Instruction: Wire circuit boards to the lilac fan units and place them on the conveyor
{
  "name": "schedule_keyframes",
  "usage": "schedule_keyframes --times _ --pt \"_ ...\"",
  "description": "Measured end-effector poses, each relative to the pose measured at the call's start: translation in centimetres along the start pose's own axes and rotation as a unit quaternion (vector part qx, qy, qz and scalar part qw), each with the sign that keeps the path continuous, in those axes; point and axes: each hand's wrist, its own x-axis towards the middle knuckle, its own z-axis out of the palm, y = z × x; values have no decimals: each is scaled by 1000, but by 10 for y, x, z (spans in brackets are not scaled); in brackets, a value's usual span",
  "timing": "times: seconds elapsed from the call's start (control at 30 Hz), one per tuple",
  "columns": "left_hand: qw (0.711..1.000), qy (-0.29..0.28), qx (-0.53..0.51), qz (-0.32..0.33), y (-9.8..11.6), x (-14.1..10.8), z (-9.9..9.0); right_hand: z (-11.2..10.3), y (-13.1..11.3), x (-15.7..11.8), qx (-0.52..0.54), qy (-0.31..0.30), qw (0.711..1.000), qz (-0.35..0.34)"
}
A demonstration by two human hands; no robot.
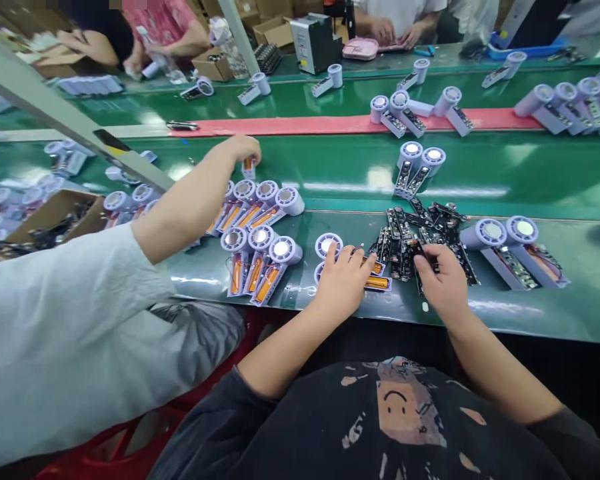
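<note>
My right hand (444, 283) pinches a small black circuit board (418, 251) between thumb and fingers, at the front of a heap of similar boards (400, 233). My left hand (345, 280) lies palm down over two lavender handheld units, its fingers apart and touching them. Each unit has a round head, one showing as a pale ring (329, 245), and an open handle with an orange cell (379, 283) inside. The left hand covers the middle of both. Left of it stand several more units (281, 250) with orange cells in their open handles.
Two units with boards fitted (510, 260) lie to the right. Beyond the bench edge runs a green conveyor (330, 160) with a red strip (280, 125) and more units. At the left, a co-worker's hand (245, 148) holds a unit. A grey metal post (80, 113) slants across the left.
</note>
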Motion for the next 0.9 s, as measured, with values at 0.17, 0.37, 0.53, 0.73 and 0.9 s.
schedule_keyframes --times 0.17,0.37,0.53,0.73,0.9 --pt "987 122 -95 43 -7 -29 -20 -25 -20 -4 116 72 989 -58" --pt "817 44 -575 9 -5 -91 -9 -31 -72 -33 81 -60 917 -386" --pt "591 34 -781 -201 14 -104 20 -6 -81 -35 11 -137 898 -418" --pt "516 141 -807 -249 9 -117 27 9 -56 -13 -83 -182 919 -338" --pt "554 179 -785 -211 4 -114 29 39 -49 0 -67 -259 896 -356"
